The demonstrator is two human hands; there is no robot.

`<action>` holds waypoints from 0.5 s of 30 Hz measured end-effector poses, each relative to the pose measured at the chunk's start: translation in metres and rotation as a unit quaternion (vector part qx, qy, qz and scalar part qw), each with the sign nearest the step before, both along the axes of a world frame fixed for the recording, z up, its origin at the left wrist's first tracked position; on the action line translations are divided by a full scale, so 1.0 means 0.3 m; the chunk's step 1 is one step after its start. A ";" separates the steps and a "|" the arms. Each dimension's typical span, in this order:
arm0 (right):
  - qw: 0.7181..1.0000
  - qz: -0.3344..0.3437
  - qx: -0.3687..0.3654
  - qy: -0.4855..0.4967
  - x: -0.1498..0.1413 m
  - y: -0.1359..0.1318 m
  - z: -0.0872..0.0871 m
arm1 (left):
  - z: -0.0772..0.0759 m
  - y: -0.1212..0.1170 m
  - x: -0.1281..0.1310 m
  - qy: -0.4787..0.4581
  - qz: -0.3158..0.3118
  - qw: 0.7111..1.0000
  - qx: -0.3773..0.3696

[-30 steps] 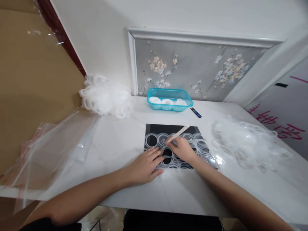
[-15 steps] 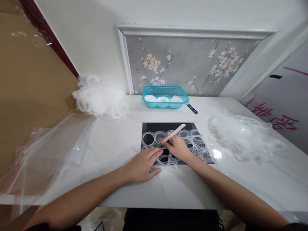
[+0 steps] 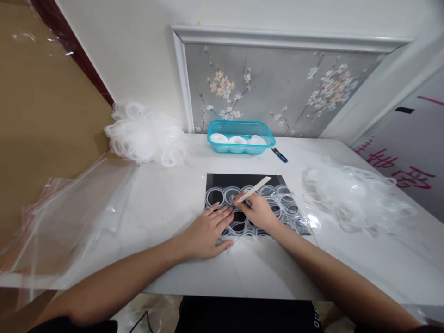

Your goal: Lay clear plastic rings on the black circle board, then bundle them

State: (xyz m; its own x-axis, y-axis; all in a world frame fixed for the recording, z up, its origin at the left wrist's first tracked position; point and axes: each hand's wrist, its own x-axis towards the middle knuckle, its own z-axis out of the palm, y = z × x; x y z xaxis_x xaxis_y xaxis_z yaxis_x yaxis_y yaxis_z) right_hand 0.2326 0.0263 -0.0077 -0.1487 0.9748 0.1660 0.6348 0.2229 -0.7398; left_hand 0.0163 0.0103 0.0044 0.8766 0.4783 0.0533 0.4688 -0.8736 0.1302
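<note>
Holding a flat pale stick (image 3: 255, 188) in the right hand (image 3: 260, 213), pinched tight, with the low end down at the rings (image 3: 287, 203). Resting the left hand (image 3: 204, 235) flat with fingers spread, over the near left part of the black sheet (image 3: 239, 179) and its rings, near the middle of the desk's (image 3: 243, 270) near edge. Looks well along: rings over most of the sheet, bare only in a strip along the far side. Too small to tell if stuck down or just set there. Plenty of loose rings left too, in one fluffy heap (image 3: 149, 138) by the far left corner and one see-through pile (image 3: 354, 194) toward the right edge. By the far edge, a blue basket (image 3: 243, 123) with white round things (image 3: 237, 140) inside, and small snips (image 3: 279, 155) just beside. At the left edge, clear bags (image 3: 83, 208).
</note>
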 end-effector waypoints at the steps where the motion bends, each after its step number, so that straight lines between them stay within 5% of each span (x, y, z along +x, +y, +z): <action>1: 1.000 -0.002 -0.002 -0.002 0.000 0.001 0.000 | 0.000 0.000 0.000 0.002 0.000 1.000 0.001; 7: 1.000 -0.002 0.000 -0.022 0.004 -0.002 0.006 | 0.004 0.001 0.003 0.009 -0.002 1.000 -0.004; 10: 0.992 0.011 0.028 -0.122 -0.010 -0.029 0.012 | 0.004 0.000 0.005 0.002 -0.002 1.000 -0.010; 15: 0.936 0.095 0.104 -0.322 -0.028 -0.003 0.064 | 0.005 0.001 0.005 -0.010 -0.008 1.000 -0.025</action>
